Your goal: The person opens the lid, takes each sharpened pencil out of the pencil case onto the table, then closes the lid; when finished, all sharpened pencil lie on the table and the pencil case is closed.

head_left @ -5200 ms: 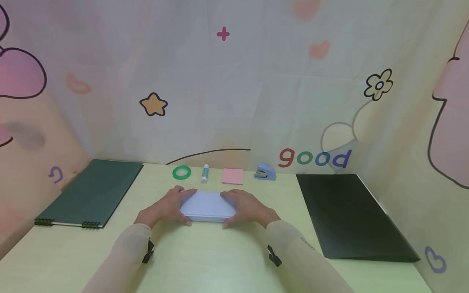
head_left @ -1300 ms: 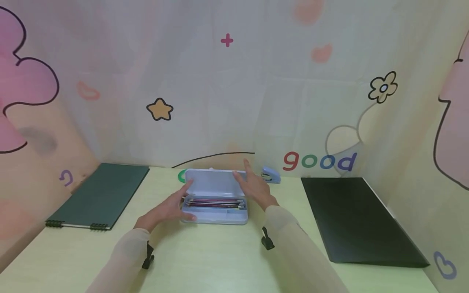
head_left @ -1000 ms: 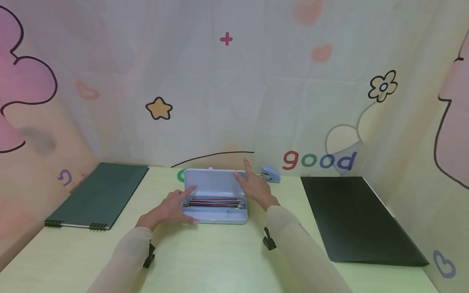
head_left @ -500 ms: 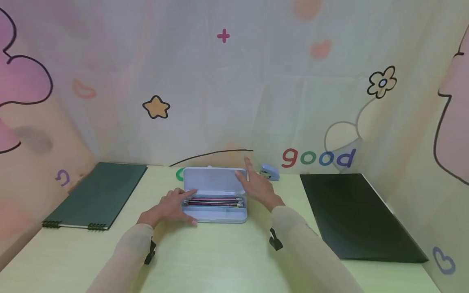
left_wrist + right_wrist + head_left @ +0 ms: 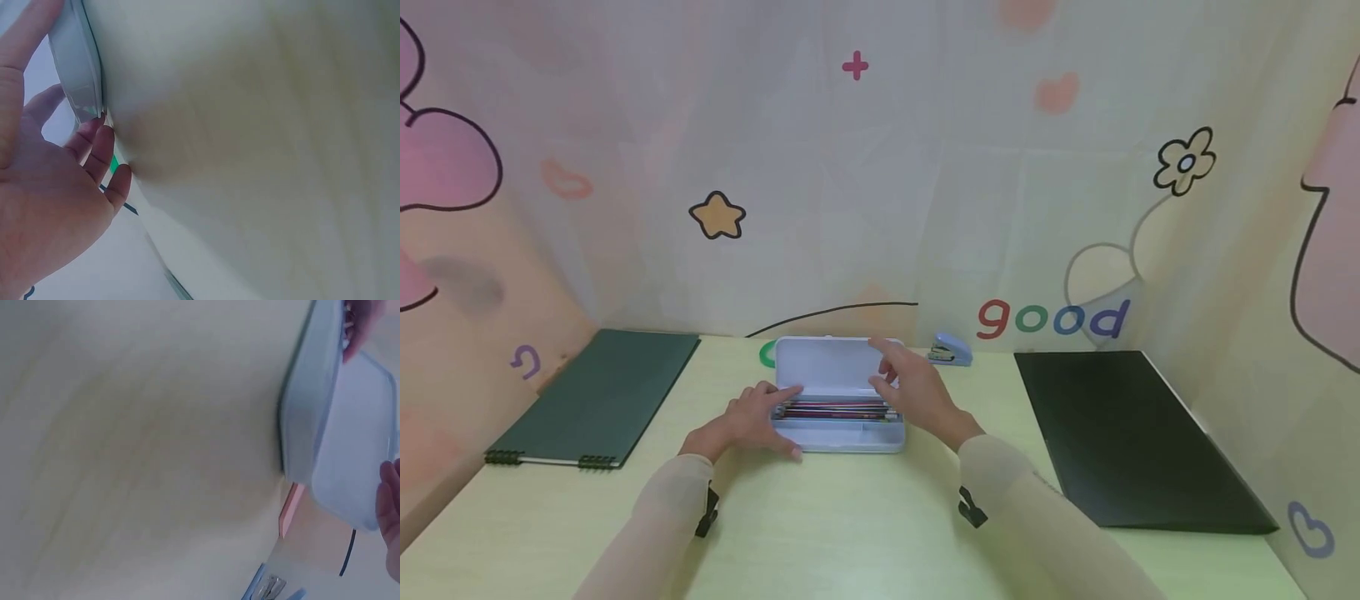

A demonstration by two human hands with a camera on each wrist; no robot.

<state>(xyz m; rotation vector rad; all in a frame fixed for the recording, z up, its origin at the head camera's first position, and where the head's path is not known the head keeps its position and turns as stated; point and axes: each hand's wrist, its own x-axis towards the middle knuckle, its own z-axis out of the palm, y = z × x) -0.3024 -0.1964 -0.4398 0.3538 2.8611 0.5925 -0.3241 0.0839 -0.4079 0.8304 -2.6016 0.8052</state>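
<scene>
A pale blue pencil case [image 5: 820,436] lies on the table with its lid [image 5: 827,364] raised at the back. Several pencils [image 5: 835,409] fill its rear compartment; the front tray shows bare. My left hand [image 5: 748,421] grips the case's left end, thumb at the front edge and index finger near the hinge side. In the left wrist view, fingertips [image 5: 103,140] meet the corner of the case [image 5: 81,62]. Over the right end of the case my right hand [image 5: 917,396] hovers with loosely bent fingers, holding nothing, and covers part of the lid.
Behind the lid peeks a green tape roll [image 5: 767,354]. A blue stapler [image 5: 950,349] stands at the back right. A dark green spiral notebook [image 5: 602,396] lies left, a black folder [image 5: 1135,442] right. Pink sticky notes [image 5: 290,509] show in the right wrist view.
The case was closed with a hand at each end; its lid has since been opened, baring the pencils. Just now the right hand bent its extended fingers and shifted slightly inward. The left stayed put.
</scene>
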